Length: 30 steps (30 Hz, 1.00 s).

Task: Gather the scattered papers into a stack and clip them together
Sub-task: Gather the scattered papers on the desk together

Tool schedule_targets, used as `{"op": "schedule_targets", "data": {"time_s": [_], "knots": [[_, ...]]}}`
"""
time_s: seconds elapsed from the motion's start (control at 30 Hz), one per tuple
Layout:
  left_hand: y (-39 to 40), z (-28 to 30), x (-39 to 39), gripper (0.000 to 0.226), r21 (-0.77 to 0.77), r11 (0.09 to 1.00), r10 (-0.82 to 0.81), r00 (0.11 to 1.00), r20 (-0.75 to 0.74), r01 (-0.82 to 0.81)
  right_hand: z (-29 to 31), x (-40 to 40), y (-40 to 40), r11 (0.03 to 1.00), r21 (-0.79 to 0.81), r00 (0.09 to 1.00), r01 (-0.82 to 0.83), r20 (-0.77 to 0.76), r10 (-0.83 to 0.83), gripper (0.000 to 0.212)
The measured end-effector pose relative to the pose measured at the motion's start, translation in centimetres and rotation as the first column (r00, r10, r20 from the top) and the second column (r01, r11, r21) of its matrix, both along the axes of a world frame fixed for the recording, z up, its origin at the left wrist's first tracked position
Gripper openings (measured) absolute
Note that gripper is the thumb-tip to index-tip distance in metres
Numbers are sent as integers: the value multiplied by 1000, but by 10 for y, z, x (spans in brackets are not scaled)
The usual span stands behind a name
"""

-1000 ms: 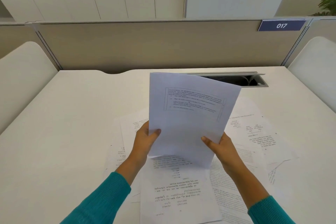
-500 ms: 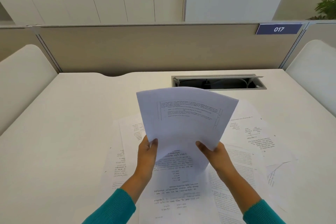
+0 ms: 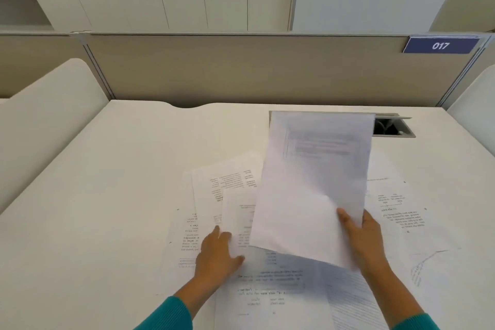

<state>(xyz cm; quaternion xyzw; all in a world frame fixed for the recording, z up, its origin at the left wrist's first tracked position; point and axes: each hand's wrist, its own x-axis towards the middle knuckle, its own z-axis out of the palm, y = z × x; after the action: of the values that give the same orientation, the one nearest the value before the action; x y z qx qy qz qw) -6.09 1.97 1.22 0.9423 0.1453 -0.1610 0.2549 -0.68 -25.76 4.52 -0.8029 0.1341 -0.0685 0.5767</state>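
My right hand (image 3: 364, 238) grips a raised white sheet (image 3: 316, 182) by its lower right corner; the sheet tilts up over the desk with faint print near its top. My left hand (image 3: 214, 257) has let go of that sheet and pinches the left edge of another printed sheet (image 3: 238, 217), which lies on the pile. More printed papers lie scattered and overlapping on the white desk (image 3: 107, 195): some at the left (image 3: 187, 236), some at the right (image 3: 401, 217), some near me (image 3: 267, 297). No clip is in view.
An open cable slot (image 3: 391, 127) sits in the desk behind the raised sheet. A beige partition (image 3: 241, 69) with a blue 017 label (image 3: 439, 45) closes the far edge. White side dividers stand at left (image 3: 45, 115) and right (image 3: 474, 115).
My left hand released the raised sheet and dropped to a sheet on the desk. My right hand carried the raised sheet to the right, holding it alone.
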Motion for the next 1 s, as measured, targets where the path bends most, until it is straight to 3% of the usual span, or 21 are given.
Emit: {"op": "schedule_targets", "data": {"time_s": [0.1,0.23,0.73,1.0], "knots": [[-2,-14,-9,98,192,969,-143,986,-86,158,-24,-15,7,998,-44,997,-49,-64,46,42],[-1,-20,-6,97,245,959,-138,990,-24,140,-51,-29,14,989,-129,991,-71,-126,55,42],[2,-16,18,90,231,965,-139,989,46,125,-58,-17,12,957,-247,980,-152,-166,113,39],[2,-16,16,98,168,986,0,994,111,-19,-60,-26,15,930,-338,982,-145,-166,93,42]]}}
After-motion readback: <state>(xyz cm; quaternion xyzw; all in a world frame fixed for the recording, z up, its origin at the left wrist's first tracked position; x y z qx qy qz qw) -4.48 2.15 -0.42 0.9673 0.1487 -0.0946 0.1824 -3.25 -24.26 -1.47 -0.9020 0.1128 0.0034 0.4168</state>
